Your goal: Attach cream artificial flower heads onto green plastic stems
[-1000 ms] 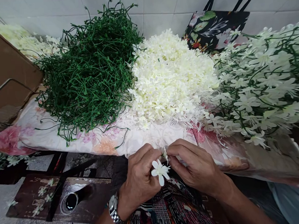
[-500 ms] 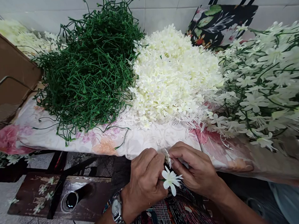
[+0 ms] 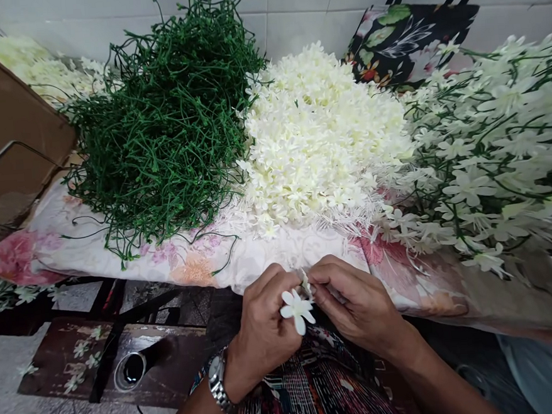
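Note:
At the table's front edge my left hand (image 3: 269, 311), with a watch on its wrist, is closed on a stem mostly hidden by its fingers. A white flower (image 3: 297, 311) on that stem faces up beside the fingers. My right hand (image 3: 353, 299) pinches a second small white flower (image 3: 306, 283) right against the left fingertips. Behind the hands lies a heap of loose white blossoms (image 3: 318, 134). Left of it rises a tangled pile of green stems (image 3: 171, 126).
Stemmed white flowers (image 3: 481, 167) fill the right side, near a black floral bag (image 3: 411, 46). A cardboard box (image 3: 9, 118) stands at the left. Below is a brown bench (image 3: 173, 365) bearing a cup (image 3: 130, 371). Patterned cloth (image 3: 256, 259) covers the table.
The open white flower has shifted up and left and now overlaps my left hand's fingers. Both hands have risen slightly, still close together.

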Demonstrator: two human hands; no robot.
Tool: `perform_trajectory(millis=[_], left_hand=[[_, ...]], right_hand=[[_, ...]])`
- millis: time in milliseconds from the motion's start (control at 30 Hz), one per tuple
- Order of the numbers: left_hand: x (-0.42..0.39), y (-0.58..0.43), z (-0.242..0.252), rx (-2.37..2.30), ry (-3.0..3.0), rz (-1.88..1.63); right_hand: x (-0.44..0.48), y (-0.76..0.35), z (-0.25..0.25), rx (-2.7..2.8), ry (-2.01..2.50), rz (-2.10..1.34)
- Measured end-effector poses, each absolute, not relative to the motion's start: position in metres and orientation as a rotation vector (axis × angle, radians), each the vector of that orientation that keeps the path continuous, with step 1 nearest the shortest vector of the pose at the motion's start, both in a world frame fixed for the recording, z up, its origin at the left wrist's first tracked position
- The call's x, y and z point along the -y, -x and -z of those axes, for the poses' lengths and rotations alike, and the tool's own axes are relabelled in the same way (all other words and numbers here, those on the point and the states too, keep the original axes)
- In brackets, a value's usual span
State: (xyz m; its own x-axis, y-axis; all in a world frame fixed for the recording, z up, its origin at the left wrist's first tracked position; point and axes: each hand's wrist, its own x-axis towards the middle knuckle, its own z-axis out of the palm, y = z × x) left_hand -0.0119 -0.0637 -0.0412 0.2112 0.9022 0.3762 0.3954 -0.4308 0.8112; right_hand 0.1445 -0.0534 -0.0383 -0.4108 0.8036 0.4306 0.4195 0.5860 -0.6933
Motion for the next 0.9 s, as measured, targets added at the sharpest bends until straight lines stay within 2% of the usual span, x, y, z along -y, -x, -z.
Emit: perform_trajectory(millis=[133,267,667,900], left_hand=[[0.059,0.019,0.036,-1.23,-1.552,-1.096],[0.057,0.023,0.027,-1.186,-1.463,-1.046],[0.058,0.022,0.022,-1.109,-1.514,-1.022],[0.054,0.02,0.028,-1.14,-1.477,-1.029]], right_hand=[[0.05,-0.148,0.027,2.119,0.935,-0.461],[0.047,-0.151,0.019,2.193,0.866,-0.304],[0.044,-0.147,0.018,2.315,0.79,-0.294],[0.039,-0.144,0.033,2.255,0.791,-0.421]])
